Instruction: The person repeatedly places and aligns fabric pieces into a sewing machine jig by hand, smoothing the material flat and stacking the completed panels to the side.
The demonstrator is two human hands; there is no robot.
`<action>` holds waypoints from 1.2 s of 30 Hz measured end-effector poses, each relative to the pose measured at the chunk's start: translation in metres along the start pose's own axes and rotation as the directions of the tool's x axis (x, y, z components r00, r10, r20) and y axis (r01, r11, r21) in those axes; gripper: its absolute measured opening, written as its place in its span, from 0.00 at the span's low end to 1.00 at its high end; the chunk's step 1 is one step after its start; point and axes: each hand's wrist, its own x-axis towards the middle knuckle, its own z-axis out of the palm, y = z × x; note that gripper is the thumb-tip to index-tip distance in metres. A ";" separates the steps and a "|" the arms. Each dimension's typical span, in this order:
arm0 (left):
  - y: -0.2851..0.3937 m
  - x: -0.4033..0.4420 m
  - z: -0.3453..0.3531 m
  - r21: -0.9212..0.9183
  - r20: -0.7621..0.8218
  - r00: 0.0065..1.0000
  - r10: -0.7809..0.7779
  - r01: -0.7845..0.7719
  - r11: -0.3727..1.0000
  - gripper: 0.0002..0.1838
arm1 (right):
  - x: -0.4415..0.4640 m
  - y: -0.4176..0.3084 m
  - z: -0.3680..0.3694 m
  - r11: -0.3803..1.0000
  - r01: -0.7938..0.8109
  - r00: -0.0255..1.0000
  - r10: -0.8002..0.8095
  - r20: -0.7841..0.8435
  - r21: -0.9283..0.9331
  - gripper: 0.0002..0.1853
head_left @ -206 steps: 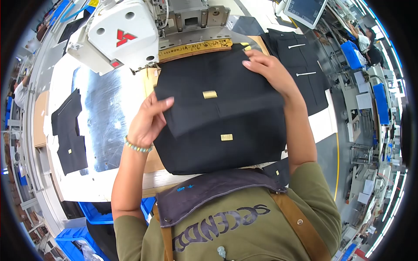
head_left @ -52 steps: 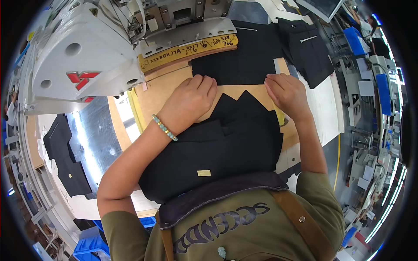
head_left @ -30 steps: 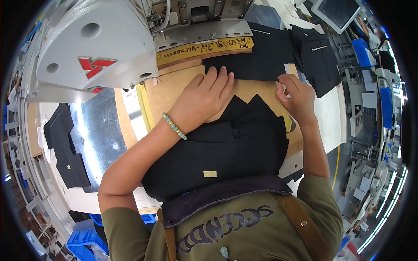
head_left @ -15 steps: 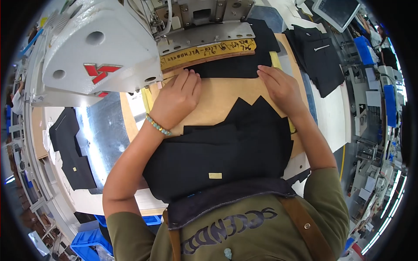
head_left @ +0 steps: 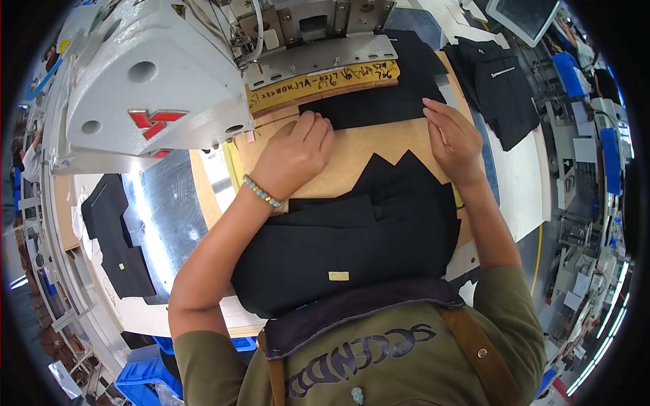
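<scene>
A black fabric piece (head_left: 379, 107) lies on the tan board (head_left: 369, 141) and runs beneath the yellow, handwritten clamp strip (head_left: 325, 82) of a white sewing machine (head_left: 128, 88). My left hand (head_left: 298, 152), with a beaded bracelet on the wrist, has its fingers closed on the near-left corner of this piece. At the near-right edge, my right hand (head_left: 457, 141) pinches the same fabric between thumb and fingers. Its thumb is partly hidden. Closer to my body lies a pile of black fabric panels (head_left: 345, 237), with a small pale label on top.
More black panels (head_left: 501, 88) lie at the right, one with a zipper-like strip. Another black panel (head_left: 118, 237) lies at the left beside a shiny metal plate (head_left: 166, 223). A monitor (head_left: 525, 17) stands at the upper right. Blue bins (head_left: 145, 379) sit below the table.
Both hands and the fabric piece under the clamp have shifted right. More of the piece shows at the right, and its near edge now slants. The camera view has moved slightly.
</scene>
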 end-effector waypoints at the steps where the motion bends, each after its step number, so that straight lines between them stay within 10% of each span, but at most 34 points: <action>1: -0.002 0.002 0.002 0.012 -0.013 1.000 0.004 -0.003 1.000 0.16 | -0.001 0.000 -0.001 1.000 0.003 1.000 -0.003 -0.011 -0.022 0.10; 36: -0.013 -0.057 -0.029 0.010 0.090 0.962 -0.258 0.258 0.966 0.18 | 0.018 -0.014 0.042 0.966 0.259 0.954 -0.256 0.157 0.004 0.14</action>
